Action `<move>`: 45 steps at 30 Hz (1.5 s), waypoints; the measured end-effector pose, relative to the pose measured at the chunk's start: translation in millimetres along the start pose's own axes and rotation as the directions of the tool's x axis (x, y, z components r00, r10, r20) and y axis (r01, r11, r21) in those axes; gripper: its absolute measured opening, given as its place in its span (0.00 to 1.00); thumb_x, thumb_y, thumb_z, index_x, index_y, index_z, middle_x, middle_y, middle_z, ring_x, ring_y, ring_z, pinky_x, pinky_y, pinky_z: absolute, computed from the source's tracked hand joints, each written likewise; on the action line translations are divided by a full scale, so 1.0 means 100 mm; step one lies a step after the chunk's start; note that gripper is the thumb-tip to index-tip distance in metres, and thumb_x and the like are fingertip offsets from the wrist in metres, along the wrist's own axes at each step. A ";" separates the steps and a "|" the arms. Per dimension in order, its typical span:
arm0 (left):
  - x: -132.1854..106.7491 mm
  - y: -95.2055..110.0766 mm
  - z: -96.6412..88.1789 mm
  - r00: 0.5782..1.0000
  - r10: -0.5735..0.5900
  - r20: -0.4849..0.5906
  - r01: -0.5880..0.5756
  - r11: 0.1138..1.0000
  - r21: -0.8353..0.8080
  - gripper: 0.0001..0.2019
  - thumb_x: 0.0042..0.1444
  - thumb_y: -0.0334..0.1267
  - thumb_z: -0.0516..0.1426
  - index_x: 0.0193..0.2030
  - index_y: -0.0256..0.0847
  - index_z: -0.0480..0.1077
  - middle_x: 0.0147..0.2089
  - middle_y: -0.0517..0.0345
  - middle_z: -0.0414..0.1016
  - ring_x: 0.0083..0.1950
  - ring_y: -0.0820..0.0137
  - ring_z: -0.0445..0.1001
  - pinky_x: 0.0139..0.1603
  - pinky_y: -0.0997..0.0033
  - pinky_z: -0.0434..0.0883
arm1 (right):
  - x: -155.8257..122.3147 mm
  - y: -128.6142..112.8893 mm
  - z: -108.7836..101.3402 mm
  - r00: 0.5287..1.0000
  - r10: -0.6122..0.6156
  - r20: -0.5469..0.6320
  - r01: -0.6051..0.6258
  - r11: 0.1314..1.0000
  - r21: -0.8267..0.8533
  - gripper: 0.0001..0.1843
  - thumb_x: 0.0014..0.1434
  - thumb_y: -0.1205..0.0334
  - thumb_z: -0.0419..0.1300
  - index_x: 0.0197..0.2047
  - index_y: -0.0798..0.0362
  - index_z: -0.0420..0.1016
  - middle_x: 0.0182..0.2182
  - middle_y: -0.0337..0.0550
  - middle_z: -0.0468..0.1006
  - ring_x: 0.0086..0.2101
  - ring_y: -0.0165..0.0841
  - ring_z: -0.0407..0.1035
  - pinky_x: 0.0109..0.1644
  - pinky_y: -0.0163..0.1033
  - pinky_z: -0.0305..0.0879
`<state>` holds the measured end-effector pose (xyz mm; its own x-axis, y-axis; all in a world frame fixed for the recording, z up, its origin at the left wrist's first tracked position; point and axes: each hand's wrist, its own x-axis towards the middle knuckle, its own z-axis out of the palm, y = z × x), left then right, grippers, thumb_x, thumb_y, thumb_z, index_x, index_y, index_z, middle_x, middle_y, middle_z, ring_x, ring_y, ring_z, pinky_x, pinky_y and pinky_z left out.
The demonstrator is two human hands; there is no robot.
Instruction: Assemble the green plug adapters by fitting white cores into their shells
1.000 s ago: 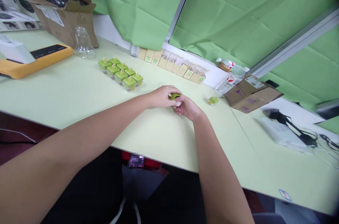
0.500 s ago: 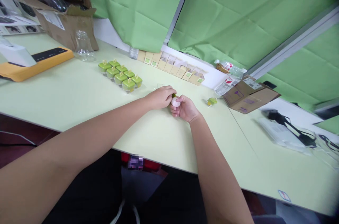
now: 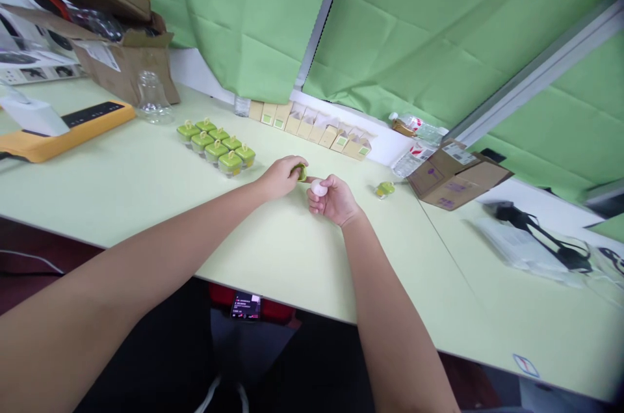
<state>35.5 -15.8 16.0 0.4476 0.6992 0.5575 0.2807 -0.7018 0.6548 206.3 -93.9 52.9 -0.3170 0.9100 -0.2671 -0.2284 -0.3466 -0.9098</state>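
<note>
My left hand has its fingers closed on a small green lid, its hollow side partly showing. Just to the right, my right hand grips a small white round piece between thumb and fingers; its exact kind is unclear. A finger of the right hand stretches toward the lid. Left of my hands, several small clear boxes with green lids and pale loops stand in a tight block. One more green-lidded box sits apart on the right.
Along the back of the table stands a row of small beige cartons. Plastic bottles and a cardboard box are at right. A yellow power strip, a clear bottle and open cardboard boxes occupy the left.
My hands have drawn apart: the left has moved left with the green lid, now more visible. The white round piece stays in my right hand. The view has shifted slightly.
</note>
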 end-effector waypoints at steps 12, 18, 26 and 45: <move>-0.02 0.08 -0.06 0.996 0.073 -0.054 -0.073 0.997 -0.001 0.15 0.58 0.25 0.45 0.45 0.40 0.69 0.41 0.55 0.71 0.43 0.68 0.70 0.49 0.66 0.68 | 0.00 -0.02 0.15 0.997 -0.070 0.037 0.067 0.994 0.089 0.14 0.47 0.58 0.53 0.39 0.50 0.67 0.19 0.34 0.65 0.18 0.30 0.50 0.24 0.36 0.57; -0.02 0.19 -0.07 0.998 0.044 -0.043 -0.046 0.998 -0.042 0.11 0.60 0.28 0.46 0.41 0.41 0.67 0.40 0.56 0.71 0.43 0.67 0.70 0.48 0.65 0.67 | -0.03 -0.04 0.24 0.991 -0.120 0.053 0.113 0.987 0.113 0.13 0.47 0.58 0.52 0.38 0.48 0.66 0.19 0.34 0.63 0.19 0.30 0.49 0.25 0.36 0.57; 0.01 0.18 -0.05 0.988 -0.140 -0.061 0.128 0.977 -0.170 0.07 0.62 0.32 0.47 0.37 0.43 0.64 0.31 0.62 0.68 0.33 0.71 0.68 0.39 0.69 0.67 | -0.02 -0.04 0.24 0.994 -0.109 0.001 0.108 0.989 0.106 0.16 0.47 0.58 0.52 0.41 0.49 0.68 0.18 0.34 0.63 0.19 0.30 0.49 0.25 0.36 0.57; 0.03 0.13 -0.02 0.969 -0.239 -0.060 0.202 0.910 -0.361 0.06 0.58 0.31 0.47 0.33 0.42 0.63 0.31 0.62 0.66 0.30 0.74 0.65 0.31 0.73 0.64 | 0.12 0.06 0.26 0.963 -0.169 -0.208 0.199 0.971 0.129 0.19 0.47 0.58 0.58 0.44 0.52 0.73 0.22 0.36 0.71 0.20 0.30 0.58 0.24 0.36 0.60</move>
<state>38.6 -22.8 27.1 0.3159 0.8536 0.4141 0.0397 -0.4480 0.8932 177.0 -91.1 53.0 -0.0748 0.9827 -0.1695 -0.4040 -0.1853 -0.8958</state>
